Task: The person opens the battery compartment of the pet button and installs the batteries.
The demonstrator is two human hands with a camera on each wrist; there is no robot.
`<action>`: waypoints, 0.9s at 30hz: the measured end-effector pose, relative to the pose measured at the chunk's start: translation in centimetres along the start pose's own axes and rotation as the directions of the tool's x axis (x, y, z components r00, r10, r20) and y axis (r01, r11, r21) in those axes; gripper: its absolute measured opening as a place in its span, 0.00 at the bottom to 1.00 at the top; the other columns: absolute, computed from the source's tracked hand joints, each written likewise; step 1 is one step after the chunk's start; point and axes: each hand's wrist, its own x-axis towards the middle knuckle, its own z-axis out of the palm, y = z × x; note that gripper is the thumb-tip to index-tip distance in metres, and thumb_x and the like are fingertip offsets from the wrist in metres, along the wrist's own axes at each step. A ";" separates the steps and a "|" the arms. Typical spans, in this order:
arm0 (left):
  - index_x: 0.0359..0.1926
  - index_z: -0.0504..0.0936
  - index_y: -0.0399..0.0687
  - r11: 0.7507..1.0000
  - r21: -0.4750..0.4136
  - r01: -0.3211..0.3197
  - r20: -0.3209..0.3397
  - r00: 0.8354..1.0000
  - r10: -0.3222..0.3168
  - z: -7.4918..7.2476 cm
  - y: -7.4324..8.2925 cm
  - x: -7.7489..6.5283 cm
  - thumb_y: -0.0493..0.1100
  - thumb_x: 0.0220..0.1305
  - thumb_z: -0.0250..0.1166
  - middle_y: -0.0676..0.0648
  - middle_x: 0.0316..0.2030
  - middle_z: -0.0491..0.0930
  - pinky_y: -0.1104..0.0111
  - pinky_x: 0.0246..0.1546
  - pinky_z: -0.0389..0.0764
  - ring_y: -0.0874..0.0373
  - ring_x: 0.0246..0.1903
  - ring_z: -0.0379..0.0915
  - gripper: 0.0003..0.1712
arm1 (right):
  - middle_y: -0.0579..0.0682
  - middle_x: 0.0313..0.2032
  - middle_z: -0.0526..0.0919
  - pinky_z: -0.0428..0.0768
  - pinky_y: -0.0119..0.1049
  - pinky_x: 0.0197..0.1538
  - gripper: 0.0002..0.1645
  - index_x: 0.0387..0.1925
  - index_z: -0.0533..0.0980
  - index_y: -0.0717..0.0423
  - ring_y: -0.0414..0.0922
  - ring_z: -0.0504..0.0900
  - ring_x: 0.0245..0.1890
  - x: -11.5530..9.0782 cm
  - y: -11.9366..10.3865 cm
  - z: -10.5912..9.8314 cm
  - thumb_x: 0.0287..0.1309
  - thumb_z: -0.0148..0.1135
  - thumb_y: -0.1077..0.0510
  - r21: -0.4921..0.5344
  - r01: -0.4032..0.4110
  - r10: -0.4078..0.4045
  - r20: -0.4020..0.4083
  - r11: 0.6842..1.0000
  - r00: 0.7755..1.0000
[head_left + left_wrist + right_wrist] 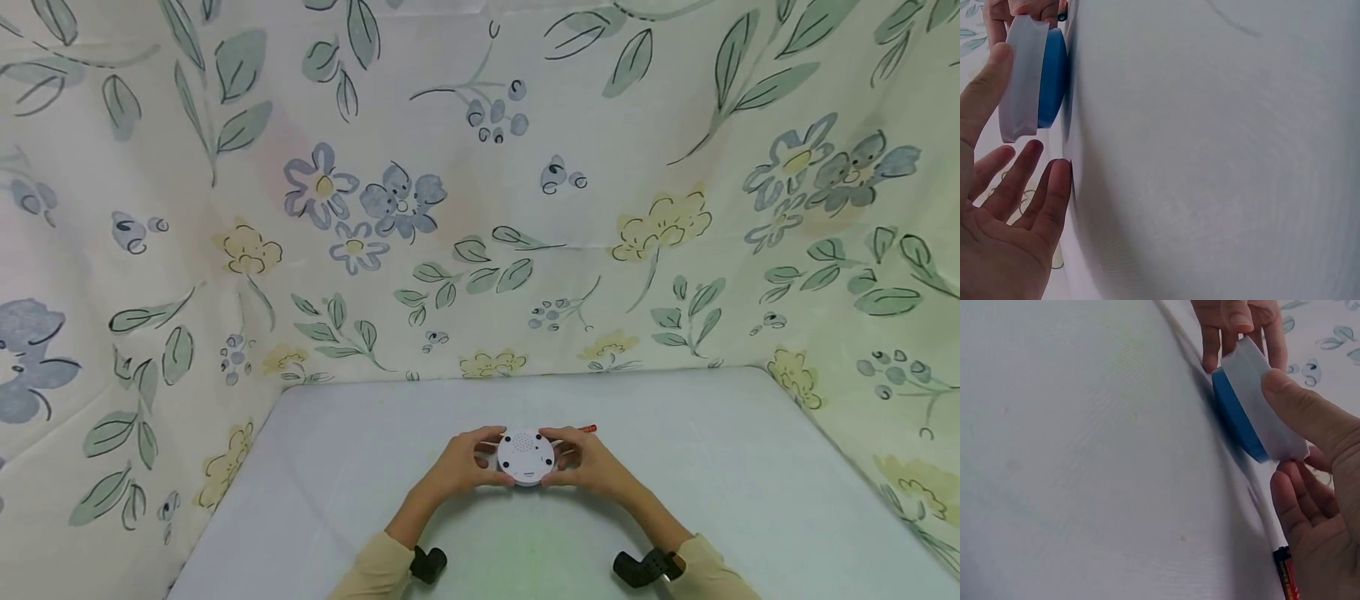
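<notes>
Both hands hold a round white device [526, 457] with a patch of small speaker holes and black round feet on its upturned face. Its blue side [1053, 78] faces down, close over the table in the wrist views. My left hand [466, 460] grips the left rim between thumb and fingers. On the opposite rim, my right hand [587, 461] does the same, its thumb on the white casing [1259, 400]. Just beyond the right fingers lies a red and black battery [1285, 572], partly hidden behind that hand in the head view.
A white table [360, 467] spreads beneath the hands. Floral cloth [465, 192] hangs behind it and along both sides. Black wrist cameras [429, 565] are strapped at both cuffs.
</notes>
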 end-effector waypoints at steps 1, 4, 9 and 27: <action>0.67 0.76 0.43 1.000 0.012 -0.003 0.001 1.000 0.003 0.0 0.0 0.0 0.45 0.51 0.83 0.44 0.60 0.78 0.62 0.48 0.81 0.49 0.53 0.78 0.43 | 0.56 0.53 0.79 0.82 0.39 0.46 0.44 0.66 0.72 0.67 0.47 0.80 0.42 0.0 0.1 0.0 0.49 0.81 0.60 -0.009 0.003 -0.003 0.002 1.000 1.000; 0.65 0.78 0.44 1.000 0.029 -0.004 -0.001 1.000 0.004 0.0 0.0 0.0 0.46 0.51 0.83 0.45 0.59 0.79 0.63 0.46 0.81 0.50 0.52 0.78 0.41 | 0.56 0.56 0.78 0.81 0.39 0.51 0.43 0.66 0.72 0.66 0.49 0.80 0.48 0.1 0.1 -0.2 0.51 0.81 0.58 -0.019 0.012 -0.012 0.003 1.000 1.000; 0.65 0.78 0.42 1.000 0.025 -0.010 0.000 1.000 0.010 0.1 0.1 0.1 0.45 0.53 0.82 0.45 0.58 0.79 0.62 0.46 0.82 0.48 0.52 0.79 0.39 | 0.56 0.59 0.76 0.79 0.42 0.56 0.41 0.65 0.73 0.65 0.54 0.78 0.53 0.5 -0.1 -0.7 0.52 0.80 0.56 -0.001 0.033 -0.033 0.007 0.999 0.999; 0.68 0.74 0.41 0.991 0.084 -0.101 -0.011 0.995 0.102 1.1 0.2 0.7 0.45 0.51 0.82 0.44 0.61 0.76 0.70 0.40 0.79 0.52 0.53 0.78 0.45 | 0.45 0.56 0.78 0.78 0.47 0.55 0.39 0.62 0.79 0.52 0.45 0.77 0.53 2.1 -1.2 -0.6 0.50 0.80 0.42 -0.202 0.069 -0.059 0.056 0.977 0.997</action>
